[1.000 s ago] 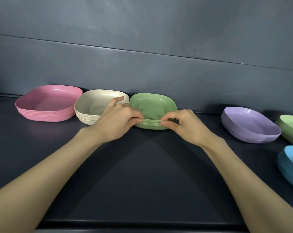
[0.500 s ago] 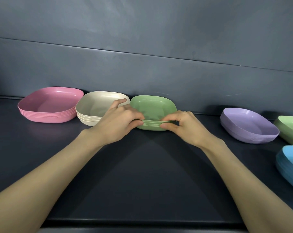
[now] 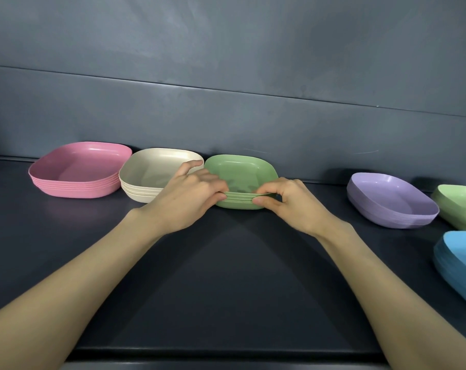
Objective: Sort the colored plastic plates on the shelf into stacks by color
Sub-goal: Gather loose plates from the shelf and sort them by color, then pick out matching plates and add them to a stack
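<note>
Fingertips (image 3: 260, 201) of both hands are closed on the near rim of the green plate stack (image 3: 239, 170). The left hand (image 3: 189, 201) curls at its left corner with the thumb pressed to the layered edges and one finger raised over the cream stack (image 3: 151, 166). The right hand (image 3: 296, 206) nips the rim between thumb and bent forefinger. The green stack sits on the dark matte shelf (image 3: 226, 276) at the back wall (image 3: 226, 116), just beside the cream one, with the pink stack (image 3: 79, 169) further left. All are smooth, rounded-square plastic dishes with shallow sloped sides, their nested rims showing as fine ridges. Well apart on the right lie a purple stack (image 3: 392, 201), more green plates (image 3: 458, 204) and a blue stack (image 3: 458, 260).
</note>
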`<state>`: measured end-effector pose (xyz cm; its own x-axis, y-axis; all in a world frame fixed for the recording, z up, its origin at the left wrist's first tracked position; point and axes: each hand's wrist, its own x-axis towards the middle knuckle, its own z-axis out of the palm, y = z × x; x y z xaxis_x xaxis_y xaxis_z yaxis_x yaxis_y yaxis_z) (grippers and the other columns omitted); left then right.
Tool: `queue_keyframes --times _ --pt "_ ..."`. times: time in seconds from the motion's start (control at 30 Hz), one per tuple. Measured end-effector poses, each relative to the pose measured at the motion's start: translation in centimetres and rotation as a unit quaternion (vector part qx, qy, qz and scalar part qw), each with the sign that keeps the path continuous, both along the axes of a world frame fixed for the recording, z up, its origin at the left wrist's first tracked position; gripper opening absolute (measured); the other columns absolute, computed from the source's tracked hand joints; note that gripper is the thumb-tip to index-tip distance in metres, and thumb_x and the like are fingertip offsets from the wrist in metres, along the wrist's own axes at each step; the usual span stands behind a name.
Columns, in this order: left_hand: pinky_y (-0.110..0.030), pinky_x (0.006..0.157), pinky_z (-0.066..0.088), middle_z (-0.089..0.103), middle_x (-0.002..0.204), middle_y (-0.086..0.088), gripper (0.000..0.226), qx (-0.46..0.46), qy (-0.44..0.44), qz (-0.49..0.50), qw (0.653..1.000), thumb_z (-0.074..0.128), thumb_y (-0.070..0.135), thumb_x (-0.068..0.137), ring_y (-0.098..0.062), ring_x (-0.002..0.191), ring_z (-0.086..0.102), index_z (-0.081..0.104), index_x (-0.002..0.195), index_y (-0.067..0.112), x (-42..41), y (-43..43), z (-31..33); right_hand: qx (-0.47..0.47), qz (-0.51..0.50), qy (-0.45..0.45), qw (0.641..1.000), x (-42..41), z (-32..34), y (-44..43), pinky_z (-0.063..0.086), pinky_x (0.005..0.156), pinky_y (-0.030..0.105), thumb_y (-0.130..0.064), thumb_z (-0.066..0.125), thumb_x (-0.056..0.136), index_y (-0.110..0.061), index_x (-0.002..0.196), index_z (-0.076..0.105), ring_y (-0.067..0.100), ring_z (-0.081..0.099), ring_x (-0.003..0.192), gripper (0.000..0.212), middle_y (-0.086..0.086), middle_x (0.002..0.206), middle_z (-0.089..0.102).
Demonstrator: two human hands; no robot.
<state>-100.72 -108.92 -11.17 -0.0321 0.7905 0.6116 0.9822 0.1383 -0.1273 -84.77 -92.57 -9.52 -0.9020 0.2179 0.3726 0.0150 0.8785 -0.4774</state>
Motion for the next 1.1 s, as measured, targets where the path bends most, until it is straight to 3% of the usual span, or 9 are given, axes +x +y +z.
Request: queue_keyframes --times 0.8,1.1 --pt "-0.026 0.097 0.025 0.065 0.073 0.008 0.032 -0.008 -0.010 -0.002 1.000 0.038 0.036 0.088 -0.017 0.074 0.064 0.065 0.081 0.020 -0.01 -0.06 -0.15 0.009 0.008 -0.001 1.000 -0.03 -0.24 0.32 0.041 0.071 0.037 -0.022 0.061 0.091 -0.006 0.088 0.070 0.033 0.053 0.080 0.019 0.016 0.082 0.065" --pt "-0.028 0.069 0.040 0.063 0.075 -0.001 0.024 -0.052 -0.061 -0.016 0.997 0.047 0.028 0.089 -0.025 0.072 0.056 0.063 0.083 0.010 0.18 -0.08 0.19 0.020 0.003 -0.021 1.000 0.08 0.10 0.03 0.039 0.069 0.032 -0.022 0.060 0.092 -0.005 0.089 0.069 0.034 0.052 0.081 0.020 0.017 0.084 0.065"
